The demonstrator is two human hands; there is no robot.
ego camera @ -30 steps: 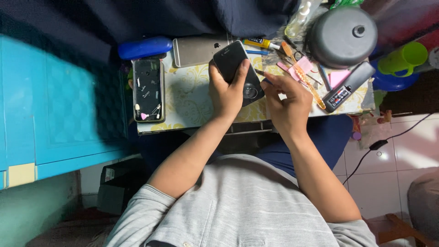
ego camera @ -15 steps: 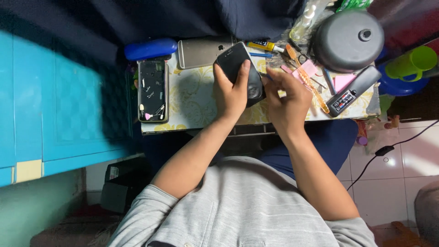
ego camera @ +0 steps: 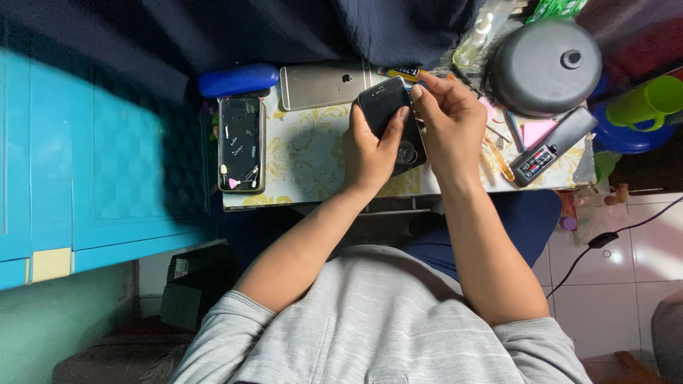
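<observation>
My left hand (ego camera: pixel 370 153) grips a black smartphone (ego camera: pixel 386 107) from below, thumb along its left edge, holding it just above the small table (ego camera: pixel 306 156) with a floral cover. My right hand (ego camera: pixel 449 121) has its fingertips pinched on the phone's upper right corner. A round ring shape shows at the phone's lower end between my hands. A silver phone (ego camera: pixel 324 85) lies face down just beyond it.
A dark opened phone body (ego camera: pixel 240 142) with tiny parts lies at the table's left, a blue case (ego camera: pixel 238 80) above it. At the right are a grey round lid (ego camera: pixel 544 67), a grey handheld device (ego camera: pixel 551 146), small tools, and a green cup (ego camera: pixel 647 99). A blue cabinet (ego camera: pixel 85 156) stands left.
My right hand has shifted from the phone's right side up to its top corner. My left hand keeps hold of the phone, which is tilted a little more upright.
</observation>
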